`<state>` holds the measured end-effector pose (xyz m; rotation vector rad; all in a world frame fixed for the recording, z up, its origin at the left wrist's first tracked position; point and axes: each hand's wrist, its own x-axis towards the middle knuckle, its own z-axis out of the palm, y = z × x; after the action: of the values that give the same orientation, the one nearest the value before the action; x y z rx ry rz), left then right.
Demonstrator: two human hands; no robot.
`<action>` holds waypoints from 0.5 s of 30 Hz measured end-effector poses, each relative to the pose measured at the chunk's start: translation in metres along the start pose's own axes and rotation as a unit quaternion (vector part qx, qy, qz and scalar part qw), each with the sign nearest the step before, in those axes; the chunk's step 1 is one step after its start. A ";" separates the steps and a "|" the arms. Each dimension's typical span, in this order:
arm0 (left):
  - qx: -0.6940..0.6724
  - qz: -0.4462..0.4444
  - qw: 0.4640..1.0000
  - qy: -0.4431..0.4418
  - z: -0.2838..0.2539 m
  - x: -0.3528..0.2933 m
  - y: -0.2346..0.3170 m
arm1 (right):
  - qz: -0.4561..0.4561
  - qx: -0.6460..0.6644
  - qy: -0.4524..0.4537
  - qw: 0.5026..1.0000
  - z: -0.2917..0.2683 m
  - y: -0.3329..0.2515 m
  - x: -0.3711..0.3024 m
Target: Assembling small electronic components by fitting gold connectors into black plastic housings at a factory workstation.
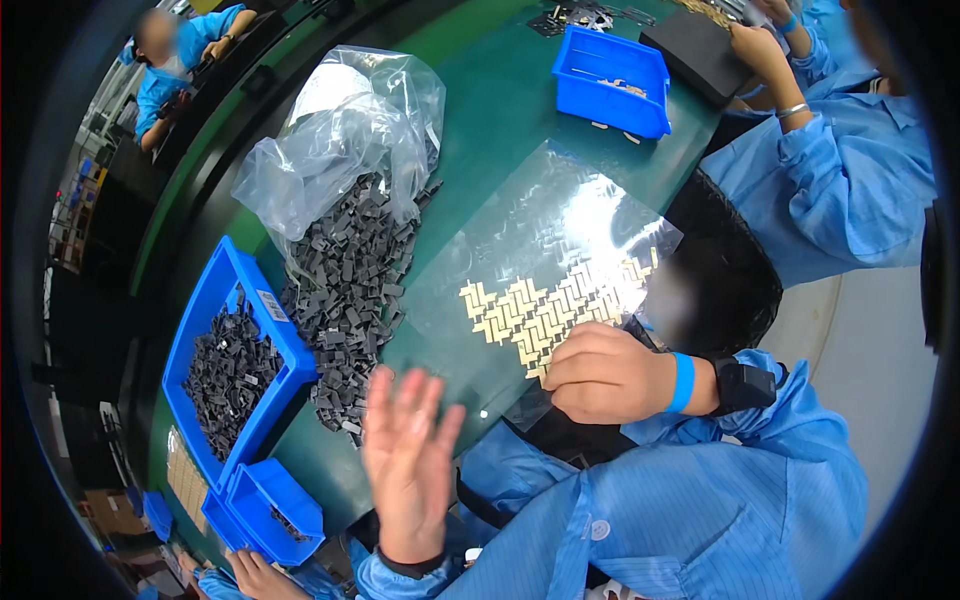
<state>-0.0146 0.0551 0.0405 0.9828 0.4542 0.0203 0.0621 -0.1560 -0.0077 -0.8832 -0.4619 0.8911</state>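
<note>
A clear plastic sheet lies on the green tabletop, with many small cream-coloured angular pieces set on it in a zigzag pattern. My right hand, with a blue band and a black watch at the wrist, is at the near edge of this pattern. Its fingers are curled together; whatever they pinch, if anything, is hidden. My left hand is raised, slightly blurred, with its fingers spread and nothing in it. Beside it spreads a heap of small dark grey blocks.
A clear plastic bag lies at the heap's far end. Blue bins stand left, near left and far right. A black box sits by a co-worker's arm at right. Another person's hand shows at lower left.
</note>
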 end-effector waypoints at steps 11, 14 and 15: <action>-0.111 -0.087 0.990 -0.007 0.035 0.030 -0.042 | 0.012 -0.010 -0.008 1.000 0.006 -0.025 0.025; -0.108 -0.077 0.991 -0.006 0.040 0.032 -0.044 | 0.005 -0.011 -0.008 1.000 -0.001 -0.022 0.045; -0.112 -0.075 0.991 -0.012 0.039 0.033 -0.046 | 0.003 -0.012 -0.009 1.000 -0.003 -0.020 0.047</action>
<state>0.0218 0.0052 0.0095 0.7264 0.4906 -0.0747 0.1001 -0.1245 0.0069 -0.8992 -0.4869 0.9021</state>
